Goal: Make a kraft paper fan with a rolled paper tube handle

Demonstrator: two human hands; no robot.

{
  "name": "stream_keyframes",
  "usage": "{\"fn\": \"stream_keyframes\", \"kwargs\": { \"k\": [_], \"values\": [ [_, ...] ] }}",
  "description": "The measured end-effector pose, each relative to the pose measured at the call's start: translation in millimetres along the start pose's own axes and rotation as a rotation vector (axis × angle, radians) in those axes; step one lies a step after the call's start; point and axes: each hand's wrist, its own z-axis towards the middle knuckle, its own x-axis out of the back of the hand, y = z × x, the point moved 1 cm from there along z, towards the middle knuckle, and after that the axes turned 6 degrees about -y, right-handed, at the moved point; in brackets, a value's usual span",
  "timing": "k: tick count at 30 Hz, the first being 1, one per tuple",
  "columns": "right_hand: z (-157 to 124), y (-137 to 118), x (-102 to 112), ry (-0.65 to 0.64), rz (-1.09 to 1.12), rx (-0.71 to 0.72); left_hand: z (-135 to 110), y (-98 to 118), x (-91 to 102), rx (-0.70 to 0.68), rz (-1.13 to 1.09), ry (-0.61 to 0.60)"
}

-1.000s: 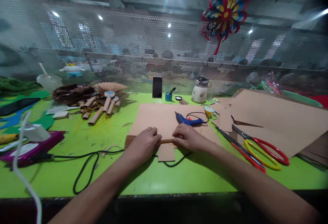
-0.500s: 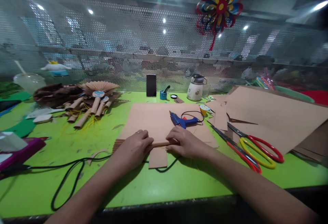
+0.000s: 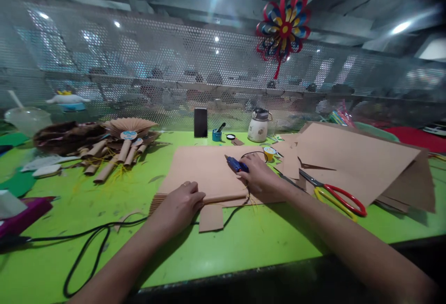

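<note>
My right hand [image 3: 258,171] is wrapped round a blue hot glue gun [image 3: 236,164], whose nozzle points up and to the left over the brown paper sheet [image 3: 198,167]. My left hand [image 3: 181,202] grips the left part of a thin roll of brown paper [image 3: 226,196] along the sheet's near edge, thumb and fingers closed on it. Just below the roll lies a small brown paper rectangle [image 3: 211,218], partly under it. A black cord [image 3: 232,216] runs beneath these pieces toward the glue gun.
Red- and yellow-handled scissors [image 3: 343,197] lie right of my right hand, by large brown paper sheets [image 3: 355,155]. At the left sit paper fans with rolled handles [image 3: 127,148] and a purple box [image 3: 29,216]. A phone [image 3: 200,123] and a bottle [image 3: 258,127] stand behind.
My right hand has let go of the paper roll, moved up and taken hold of the glue gun. My left hand stays on the roll. The camera view has shifted slightly.
</note>
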Motion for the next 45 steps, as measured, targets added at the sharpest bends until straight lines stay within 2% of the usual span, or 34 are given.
{"fn": "stream_keyframes", "kwargs": {
  "k": [3, 5, 8, 10, 14, 19, 24, 28, 35, 39, 42, 45],
  "values": [
    [11.8, 2.5, 1.8, -0.025, -0.058, -0.027, -0.8, 1.6, 2.8, 0.015, 0.000, -0.006],
    [12.4, -0.5, 2.8, 0.008, -0.071, -0.042, -1.5, 2.2, 3.3, 0.022, -0.003, 0.000],
    [0.8, -11.5, 3.6, 0.133, -0.031, 0.011, -1.9, 1.5, 1.1, 0.005, -0.002, 0.023],
    [-9.7, -18.5, 4.1, 0.156, 0.011, 0.084, -1.4, 0.4, -1.3, -0.012, 0.010, 0.030],
    [-19.6, -17.8, 9.2, 0.023, 0.007, 0.149, -0.3, -2.0, -3.7, -0.026, 0.004, 0.041],
    [-22.6, -6.0, 20.4, -0.019, 0.090, 0.160, -0.6, -2.9, -1.5, -0.032, -0.031, 0.039],
    [-39.1, -9.1, 20.9, -0.204, 0.165, 0.272, -0.9, -2.1, 1.0, -0.018, -0.061, 0.026],
    [-46.2, -11.3, 21.0, -0.256, 0.158, 0.264, -0.5, 0.0, 3.6, -0.007, -0.047, 0.005],
    [-46.6, -15.4, 18.2, -0.286, 0.198, 0.216, 0.7, 4.1, 8.3, 0.006, 0.014, -0.026],
    [-48.6, -28.6, 18.7, -0.182, 0.209, 0.182, 0.5, 3.9, 7.8, 0.002, -0.014, -0.011],
    [-47.4, -43.3, 16.8, -0.135, 0.224, 0.267, -0.4, 2.8, 5.4, -0.007, -0.019, 0.004],
    [-42.9, -53.6, 7.2, -0.167, 0.195, 0.351, -1.7, 2.0, 3.4, -0.002, -0.005, 0.011]
  ]
}}
